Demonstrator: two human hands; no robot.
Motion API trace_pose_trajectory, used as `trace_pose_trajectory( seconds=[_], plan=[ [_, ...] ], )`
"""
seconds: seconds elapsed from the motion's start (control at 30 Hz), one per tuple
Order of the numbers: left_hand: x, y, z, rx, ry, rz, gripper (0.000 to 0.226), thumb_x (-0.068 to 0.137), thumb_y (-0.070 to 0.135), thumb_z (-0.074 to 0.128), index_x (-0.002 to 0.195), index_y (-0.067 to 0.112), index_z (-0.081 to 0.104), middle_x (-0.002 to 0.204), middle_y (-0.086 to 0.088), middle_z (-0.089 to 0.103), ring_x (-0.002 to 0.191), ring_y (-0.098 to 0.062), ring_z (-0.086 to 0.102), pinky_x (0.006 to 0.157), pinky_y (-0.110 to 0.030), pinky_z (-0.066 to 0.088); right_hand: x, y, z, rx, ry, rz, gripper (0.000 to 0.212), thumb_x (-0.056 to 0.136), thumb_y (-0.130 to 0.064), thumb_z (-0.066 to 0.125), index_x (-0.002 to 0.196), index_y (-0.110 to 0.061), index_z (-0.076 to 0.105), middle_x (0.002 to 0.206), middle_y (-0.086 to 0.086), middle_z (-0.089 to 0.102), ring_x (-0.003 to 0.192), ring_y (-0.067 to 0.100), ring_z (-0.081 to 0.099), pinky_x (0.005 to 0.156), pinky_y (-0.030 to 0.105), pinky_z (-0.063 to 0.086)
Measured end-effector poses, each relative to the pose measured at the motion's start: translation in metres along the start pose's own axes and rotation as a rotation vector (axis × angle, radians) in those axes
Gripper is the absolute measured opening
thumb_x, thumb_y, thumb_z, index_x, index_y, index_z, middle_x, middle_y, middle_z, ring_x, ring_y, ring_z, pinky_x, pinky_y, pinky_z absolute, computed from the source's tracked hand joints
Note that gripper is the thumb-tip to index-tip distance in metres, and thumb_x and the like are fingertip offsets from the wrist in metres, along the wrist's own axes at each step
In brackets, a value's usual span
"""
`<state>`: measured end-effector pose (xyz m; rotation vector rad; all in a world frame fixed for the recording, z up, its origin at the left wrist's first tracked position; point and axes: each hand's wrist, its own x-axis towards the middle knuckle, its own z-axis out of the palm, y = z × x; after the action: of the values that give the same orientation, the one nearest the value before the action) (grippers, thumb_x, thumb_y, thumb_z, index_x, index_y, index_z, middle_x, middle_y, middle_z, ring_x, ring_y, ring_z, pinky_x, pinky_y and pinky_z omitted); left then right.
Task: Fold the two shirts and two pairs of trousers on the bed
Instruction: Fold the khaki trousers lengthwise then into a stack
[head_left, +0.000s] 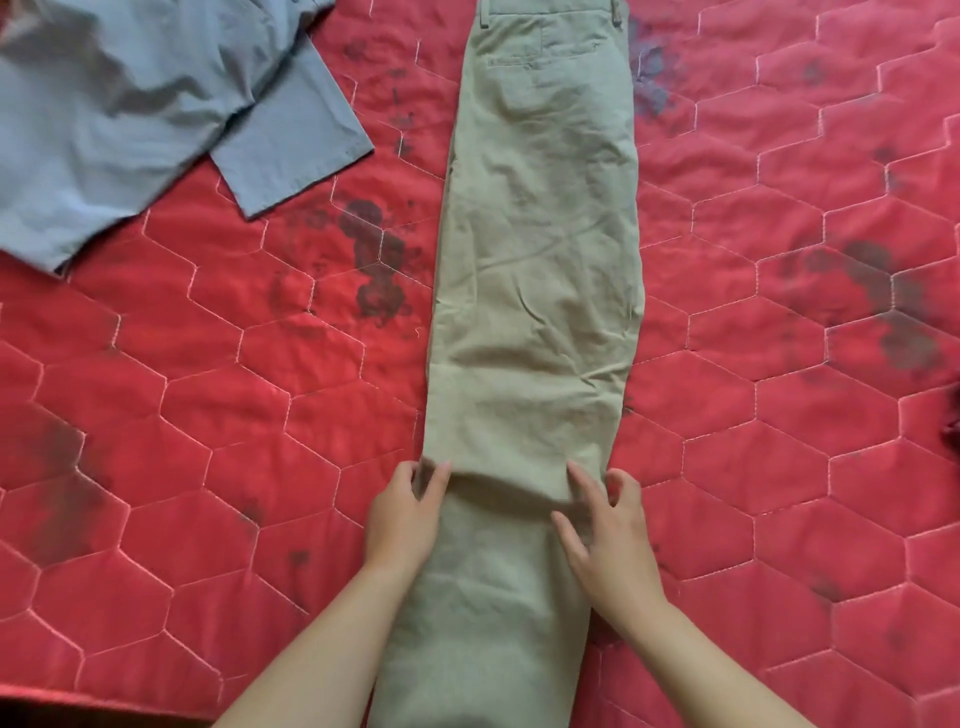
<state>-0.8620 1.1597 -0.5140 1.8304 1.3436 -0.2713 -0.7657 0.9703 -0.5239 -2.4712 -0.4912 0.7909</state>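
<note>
Khaki trousers (535, 270) are gripped at both side edges, low in the view; the left hand (405, 512) pinches the left edge between thumb and curled fingers; the right hand (608, 530) pinches the right edge by its thumb, its other fingers spread on the cloth; between the hands a shallow ridge of cloth rises across the legs. The trousers lie as one long strip up the middle of the bed (779, 441), legs stacked, waistband and back pocket at the far end, hems out of sight below the frame; the lengthwise halving looks done and a crosswise fold seems to be starting. The next move probably calls for lifting both edges evenly and carrying the lower legs up toward the waistband, sides kept aligned. Red quilting shows wide on either side of the strip; a rumpled blue shirt (130, 119) lies far left, well apart from the trousers; something dark at the right edge is too cut off to name.
</note>
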Motion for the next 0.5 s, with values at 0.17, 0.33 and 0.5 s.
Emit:
trace_pose_trajectory(
  seconds=[0.17,0.33,0.5],
  plan=[
    [-0.023,-0.028,0.002,0.030,0.092,0.137,0.032,0.093,0.038,0.050,0.075,0.012,0.043,0.059,0.001,0.046,0.060,-0.027,0.049,0.053,-0.036,0.029,-0.026,0.005,0.018,0.125,0.108,0.025,0.057,0.084,-0.011,0.065,0.135,-0.025,0.046,0.112,0.004,0.034,0.096,0.014,0.042,0.087,0.018,0.034],
    [-0.039,-0.037,-0.008,0.142,0.194,0.266,0.019,0.093,0.036,0.050,0.089,0.017,0.053,0.083,0.002,0.055,0.079,-0.022,0.053,0.059,-0.027,0.033,-0.037,0.004,0.016,0.191,0.252,0.047,0.051,0.084,-0.005,0.062,0.129,-0.025,0.051,0.104,0.001,0.044,0.073,0.010,0.047,0.077,0.023,0.039],
    [-0.058,-0.051,-0.001,0.267,0.041,0.295,0.050,0.089,0.036,0.058,0.131,0.017,0.039,0.128,-0.003,0.044,0.116,-0.023,0.047,0.092,-0.036,0.042,-0.074,0.003,0.036,0.213,0.116,0.122,0.064,0.087,-0.015,0.061,0.142,-0.030,0.032,0.131,-0.001,0.047,0.111,0.009,0.049,0.093,0.020,0.033]
  ],
)
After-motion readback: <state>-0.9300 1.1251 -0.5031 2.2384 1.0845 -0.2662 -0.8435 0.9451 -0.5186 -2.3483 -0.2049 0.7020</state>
